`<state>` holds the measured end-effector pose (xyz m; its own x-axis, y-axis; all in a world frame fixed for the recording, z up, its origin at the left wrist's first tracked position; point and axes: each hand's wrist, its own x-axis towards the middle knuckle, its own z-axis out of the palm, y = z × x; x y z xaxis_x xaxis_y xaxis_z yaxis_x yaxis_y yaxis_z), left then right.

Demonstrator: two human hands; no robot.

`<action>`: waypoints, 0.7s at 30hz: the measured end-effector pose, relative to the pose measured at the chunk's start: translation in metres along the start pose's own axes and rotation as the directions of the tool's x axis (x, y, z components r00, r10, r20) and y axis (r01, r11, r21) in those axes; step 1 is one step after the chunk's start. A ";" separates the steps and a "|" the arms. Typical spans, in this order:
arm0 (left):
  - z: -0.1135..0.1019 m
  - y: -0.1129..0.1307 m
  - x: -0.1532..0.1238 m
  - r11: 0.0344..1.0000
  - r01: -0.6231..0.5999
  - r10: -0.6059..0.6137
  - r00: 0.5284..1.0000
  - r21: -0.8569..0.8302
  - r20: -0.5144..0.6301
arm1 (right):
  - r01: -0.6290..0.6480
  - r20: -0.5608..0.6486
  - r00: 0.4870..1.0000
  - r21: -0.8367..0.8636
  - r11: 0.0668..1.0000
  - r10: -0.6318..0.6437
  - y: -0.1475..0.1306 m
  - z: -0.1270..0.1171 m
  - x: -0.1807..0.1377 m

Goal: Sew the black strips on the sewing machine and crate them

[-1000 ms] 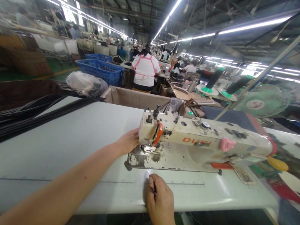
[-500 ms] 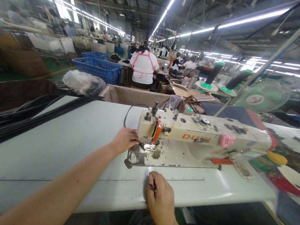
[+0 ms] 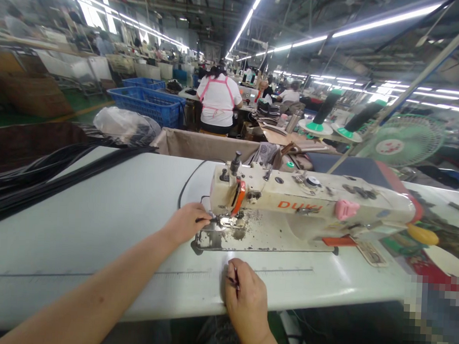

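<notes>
A cream industrial sewing machine [image 3: 307, 203] stands on a white table [image 3: 98, 212]. My left hand [image 3: 185, 222] pinches the end of a thin black strap [image 3: 191, 178] at the machine's presser foot [image 3: 227, 221]. From there the strap curves back over the table behind the machine head. Near the front edge of the table my right hand [image 3: 244, 299] rests with its fingers closed on a small dark tool [image 3: 235, 280], perhaps snips.
A bundle of long black straps [image 3: 42, 176] lies across the table's left side. Thread cones [image 3: 327, 113] and a green fan [image 3: 401, 146] stand behind the machine. A seated person in white [image 3: 219, 103] works ahead, near blue crates [image 3: 149, 102].
My left hand has pulled back from the machine head toward me and now pinches the black strap, which has come into view as a loop behind the machine. My right hand barely moved.
</notes>
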<state>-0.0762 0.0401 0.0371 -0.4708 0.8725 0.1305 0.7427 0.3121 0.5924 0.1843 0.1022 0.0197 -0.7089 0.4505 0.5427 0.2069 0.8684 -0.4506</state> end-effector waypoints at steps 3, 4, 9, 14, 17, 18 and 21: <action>0.001 0.009 -0.008 0.999 0.037 -0.037 0.999 0.005 -0.006 | -0.006 0.007 1.000 -0.005 1.000 0.006 -0.001 -0.001 0.000; 0.002 0.012 -0.013 0.999 0.049 -0.049 0.999 0.009 -0.004 | -0.008 0.009 1.000 -0.008 1.000 0.008 -0.001 -0.001 0.000; 0.020 0.031 -0.034 0.995 0.097 -0.097 0.995 0.005 -0.022 | -0.009 0.006 1.000 -0.015 1.000 0.009 -0.002 0.000 0.000; 0.038 0.048 -0.043 0.983 0.172 -0.174 0.985 -0.058 -0.024 | -0.003 -0.005 1.000 -0.038 0.999 0.003 -0.004 -0.001 0.001; 0.039 0.059 -0.045 0.973 0.222 -0.220 0.975 -0.066 0.038 | -0.003 -0.006 1.000 -0.042 0.999 0.002 -0.004 -0.001 0.001; 0.038 0.063 -0.046 0.970 0.239 -0.236 0.970 -0.054 0.058 | -0.003 -0.005 1.000 -0.038 0.999 0.003 -0.005 -0.001 0.001; 0.033 0.069 -0.048 0.967 0.253 -0.255 0.963 0.034 0.088 | -0.009 -0.004 1.000 -0.025 1.000 0.009 -0.005 -0.001 0.001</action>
<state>0.0136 0.0326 0.0456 -0.6011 0.7935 -0.0953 0.6152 0.5355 0.5786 0.1831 0.0989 0.0236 -0.7046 0.4588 0.5413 0.2297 0.8693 -0.4377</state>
